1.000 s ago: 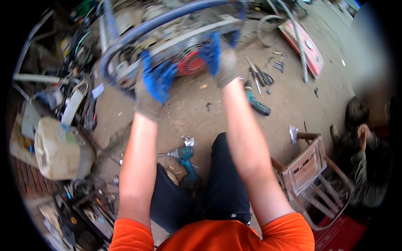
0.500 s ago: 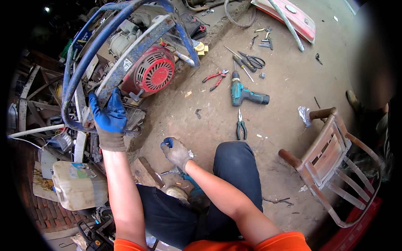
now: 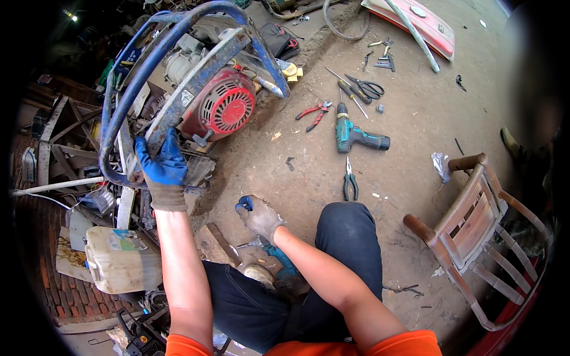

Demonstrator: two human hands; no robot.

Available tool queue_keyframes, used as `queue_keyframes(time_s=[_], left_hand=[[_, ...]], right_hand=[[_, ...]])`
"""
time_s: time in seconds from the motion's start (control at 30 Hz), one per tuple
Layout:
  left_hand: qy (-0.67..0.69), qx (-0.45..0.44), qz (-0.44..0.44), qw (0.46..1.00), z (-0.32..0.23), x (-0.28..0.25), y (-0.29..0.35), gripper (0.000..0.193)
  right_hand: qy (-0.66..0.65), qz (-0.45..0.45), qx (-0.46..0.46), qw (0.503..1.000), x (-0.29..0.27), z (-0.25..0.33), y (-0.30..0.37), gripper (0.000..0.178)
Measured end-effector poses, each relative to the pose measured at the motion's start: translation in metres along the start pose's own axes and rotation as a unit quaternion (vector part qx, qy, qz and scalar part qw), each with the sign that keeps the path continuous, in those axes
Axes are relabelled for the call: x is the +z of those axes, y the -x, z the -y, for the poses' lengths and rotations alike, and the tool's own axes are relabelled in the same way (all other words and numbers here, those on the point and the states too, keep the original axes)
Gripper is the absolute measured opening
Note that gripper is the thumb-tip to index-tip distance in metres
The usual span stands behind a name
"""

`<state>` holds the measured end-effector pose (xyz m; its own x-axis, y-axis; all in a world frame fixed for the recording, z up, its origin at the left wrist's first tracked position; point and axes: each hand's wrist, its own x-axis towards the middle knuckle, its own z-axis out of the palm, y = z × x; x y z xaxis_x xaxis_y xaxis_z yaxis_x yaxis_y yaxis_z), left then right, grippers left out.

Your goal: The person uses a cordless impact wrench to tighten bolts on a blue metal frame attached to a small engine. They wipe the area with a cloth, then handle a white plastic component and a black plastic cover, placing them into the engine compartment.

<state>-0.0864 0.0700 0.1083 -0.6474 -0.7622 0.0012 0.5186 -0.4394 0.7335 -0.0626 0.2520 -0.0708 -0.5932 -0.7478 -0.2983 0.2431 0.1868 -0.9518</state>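
Note:
A machine with a red round vented engine cover sits tilted inside a worn blue tubular frame at the upper left. My left hand, in a blue and grey work glove, grips the lower end of the frame's flat metal bar. In front of my knees, my right hand is held above the ground in a matching glove, its fingers curled closed. Whatever those fingers may hold is hidden. Below it, between my legs, lies a teal power tool beside a wooden block.
A teal cordless drill, long-nose pliers, red-handled cutters, screwdrivers and scissors lie on the dirt floor. A wooden chair stands at right, a plastic jerrycan at left. Scrap crowds the left side.
The whole view has shifted a little, so the scene sits farther right in the picture. My left hand keeps its hold on the bar; my right hand stays curled in nearly the same place.

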Motion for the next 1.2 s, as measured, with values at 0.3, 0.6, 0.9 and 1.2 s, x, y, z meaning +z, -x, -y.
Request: queue_keyframes(time_s=[0.3,0.6,0.9,1.2], left_hand=[[0.026,-0.047,0.025,0.998,-0.005,-0.004,-0.001,0.047],[0.012,-0.034,0.021,0.999,-0.004,-0.006,-0.003,0.052],[0.006,-0.048,0.043,0.998,-0.009,-0.016,-0.008,0.057],[0.016,-0.046,0.048,0.998,-0.002,-0.01,-0.006,0.051]], right_hand=[[0.02,0.002,-0.011,1.0,0.005,0.004,-0.003,0.042],[0.016,0.017,-0.008,1.0,0.008,0.0,-0.007,0.042],[0.029,0.012,-0.013,0.999,0.005,0.002,-0.004,0.042],[0.002,0.001,-0.011,1.0,0.007,0.002,-0.005,0.04]])
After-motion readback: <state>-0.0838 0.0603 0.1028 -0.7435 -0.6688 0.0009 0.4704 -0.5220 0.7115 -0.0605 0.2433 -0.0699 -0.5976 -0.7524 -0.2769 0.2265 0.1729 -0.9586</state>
